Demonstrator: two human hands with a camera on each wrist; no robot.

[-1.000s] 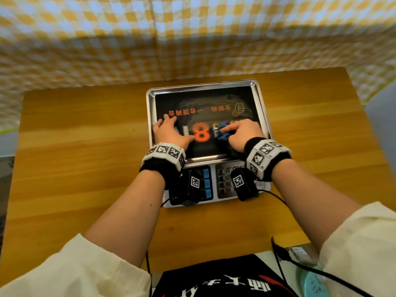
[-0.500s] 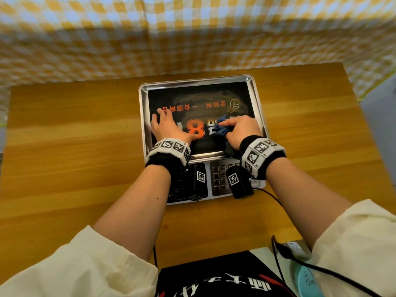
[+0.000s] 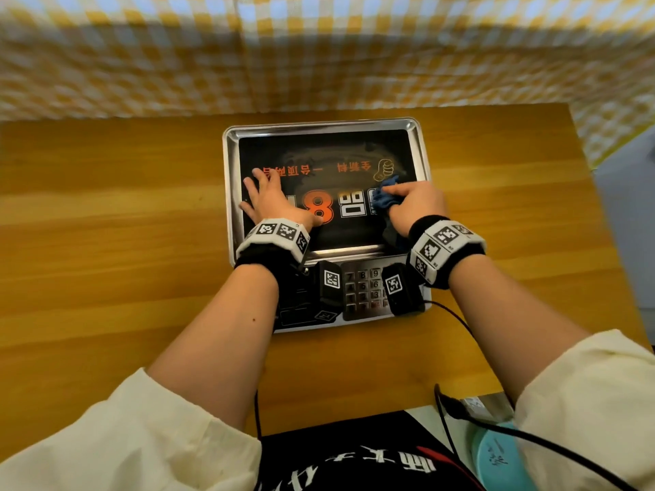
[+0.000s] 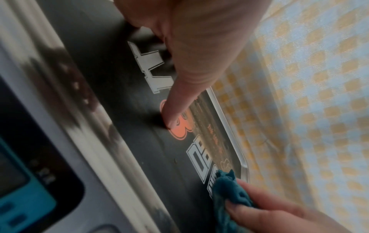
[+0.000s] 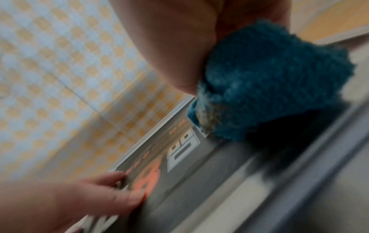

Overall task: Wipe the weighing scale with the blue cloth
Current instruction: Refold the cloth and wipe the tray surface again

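The weighing scale (image 3: 320,131) sits mid-table, with a steel-rimmed pan covered by a black printed sheet and a keypad (image 3: 363,288) at its near side. My left hand (image 3: 267,200) lies flat with fingers spread on the pan's left part; its thumb (image 4: 179,100) presses on the orange 8. My right hand (image 3: 413,203) grips the bunched blue cloth (image 3: 384,196) and presses it on the pan's right part, near the right rim. The cloth (image 5: 269,82) fills my right palm in the right wrist view and shows at the bottom of the left wrist view, cloth (image 4: 225,197).
A wooden table (image 3: 106,242) carries the scale. A yellow and white checked curtain (image 3: 319,47) hangs behind its far edge. Black cables (image 3: 460,320) run from my wrists towards my body. A light blue round object (image 3: 496,455) lies at the lower right.
My right hand with the cloth has slid from the pan's middle to the right, uncovering the white printed characters. My left hand stays flat on the left part. The head view has shifted slightly.
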